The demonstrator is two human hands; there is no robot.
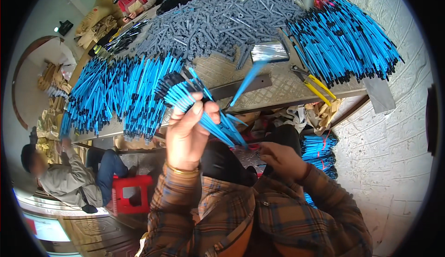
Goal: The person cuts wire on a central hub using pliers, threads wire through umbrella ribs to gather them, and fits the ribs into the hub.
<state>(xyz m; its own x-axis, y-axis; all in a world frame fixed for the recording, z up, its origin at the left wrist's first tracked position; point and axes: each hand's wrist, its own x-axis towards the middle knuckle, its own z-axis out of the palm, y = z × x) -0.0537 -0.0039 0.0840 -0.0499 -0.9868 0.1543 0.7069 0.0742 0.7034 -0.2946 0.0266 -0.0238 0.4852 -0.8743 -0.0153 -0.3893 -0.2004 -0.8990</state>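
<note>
My left hand [189, 129] is raised at the table's near edge, closed round a bundle of thin blue rods [178, 92] with black ends. The black ends point up and left, and the blue shafts fan out below the fist. Over my lap, my right hand [283, 159] has loosely bent fingers, apart, with nothing visible in them. A single blue rod [248, 84], smeared by motion, slants above the table between the bundle and a small box of silvery pins [270, 52].
Blue rods [104, 90] lie massed at the table's left, with another pile [345, 39] at right. Grey plastic parts [208, 23] heap behind. Yellow-handled pliers [320, 83] lie near the front edge. Tied bundles [320, 150] stand below right. Other people [74, 176] sit left and behind.
</note>
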